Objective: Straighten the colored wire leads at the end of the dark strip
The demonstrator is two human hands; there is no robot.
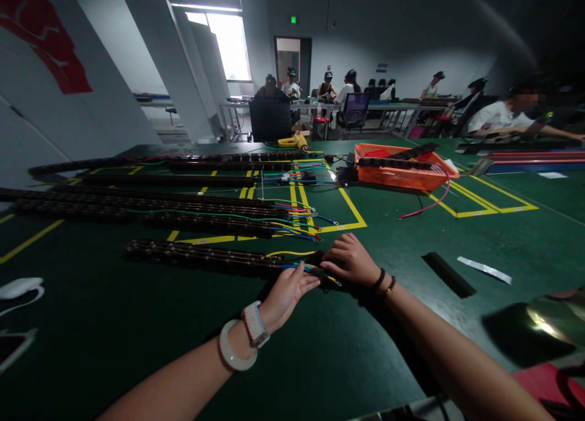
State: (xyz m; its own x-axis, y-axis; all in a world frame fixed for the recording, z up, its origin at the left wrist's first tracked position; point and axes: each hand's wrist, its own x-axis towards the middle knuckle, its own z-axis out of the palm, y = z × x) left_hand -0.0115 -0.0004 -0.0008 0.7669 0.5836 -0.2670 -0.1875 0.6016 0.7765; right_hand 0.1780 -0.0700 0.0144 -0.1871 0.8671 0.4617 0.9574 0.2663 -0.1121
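A long black cable chain [201,256] lies on the green table, nearest to me, with coloured wires coming out of its right end. My left hand [289,292] holds the blue and green wires [297,266] between thumb and fingers, palm turned up. Just right of it, my right hand [351,259] is curled at the wires' end; what its fingers hold is hidden. A yellow-sleeved ring terminal [337,282] sticks out below the right hand. The yellow wire [290,253] arches above the others towards the right hand.
Behind lie several black chains [137,205] with loose wire ends. An orange basket [393,178] holds more chain, near a yellow heat gun [295,142]. At right are a black strip [448,275] and a silver strip [484,269]. A person [498,116] sits at the far right.
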